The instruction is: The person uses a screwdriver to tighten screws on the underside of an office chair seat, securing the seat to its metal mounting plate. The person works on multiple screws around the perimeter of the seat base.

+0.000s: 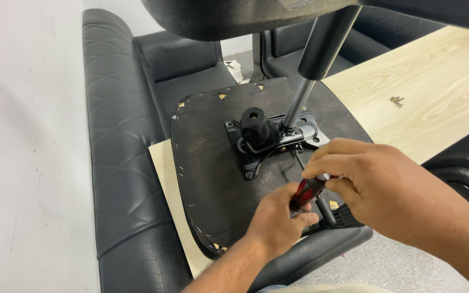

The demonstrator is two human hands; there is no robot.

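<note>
Low in the middle of the frame, the left hand and right hand meet around a screwdriver with a red and black handle. The left hand's grip is closed around the lower part of the handle, while the right hand's fingers curl shut over its upper end. The screwdriver's thin metal shaft runs up and left from the right hand toward the black metal mounting plate at the centre of the frame; where its tip lands is too small to tell.

That plate sits on the dark underside of an upturned chair seat, which rests on a pale wooden board laid across a black quilted sofa. A black knob stands on the plate, and a silver gas-lift column rises from it toward the top of the frame, widening into a black cylinder. At the upper right lies a light wooden tabletop with a few small screws on it. A chair wheel shows at the right edge.
</note>
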